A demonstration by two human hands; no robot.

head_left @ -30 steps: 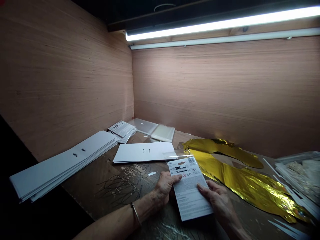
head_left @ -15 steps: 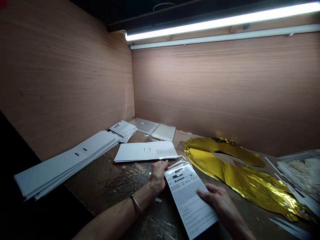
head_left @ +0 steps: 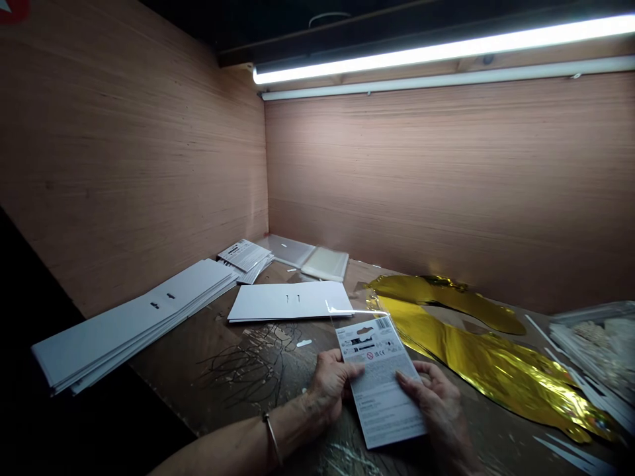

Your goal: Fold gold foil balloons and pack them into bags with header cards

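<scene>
A printed white packaging card (head_left: 381,390) with a hang hole lies face up between my hands, tilted over the table. A clear plastic sleeve (head_left: 361,312) sticks out past its far end, with a bright glare line along the sleeve's edge. My left hand (head_left: 328,387) pinches the card's left edge, thumb on top. At the right edge my right hand (head_left: 439,403) grips it, thumb on the print and fingers underneath. Just beyond are folded white cards (head_left: 262,301) with slots. Gold foil balloons (head_left: 466,350), flat, lie to the right of the card.
A stack of long white cards (head_left: 133,324) overhangs the left table edge. Behind it are printed cards (head_left: 245,254) and clear sleeves (head_left: 325,263). Dark thin strands (head_left: 243,370) lie left of my hands. Bagged items (head_left: 595,334) sit far right. Plywood walls (head_left: 421,178) enclose the table.
My left hand has moved from the sleeve's far corner down to the card's left edge. The sleeve's end now stretches out flat beyond the card. My right hand keeps its hold.
</scene>
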